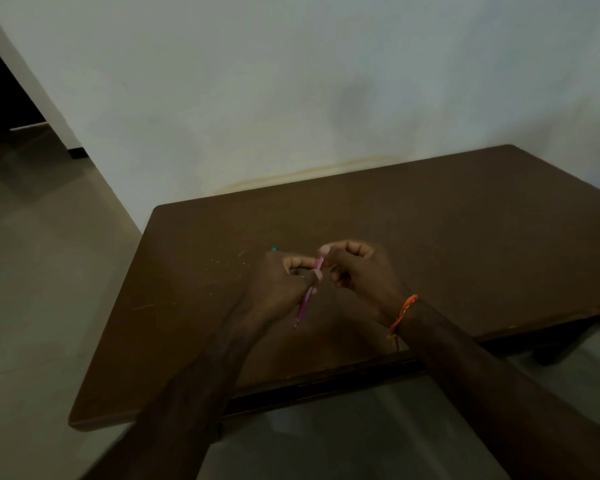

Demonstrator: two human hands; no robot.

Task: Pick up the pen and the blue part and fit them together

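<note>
Left of centre in the frame I see my left hand curled round a pink pen — its tip points down toward the lower edge, its top end slants up to the right. Just above that hand a small teal thing peeks out, too small to tell. Right of the pen, my right hand pinches its upper end, an orange thread on the wrist — both above the brown table.

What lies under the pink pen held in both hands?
Beneath the slim pink pen lies bare brown wooden tabletop. Left hand and right hand cover the spot directly below.
</note>
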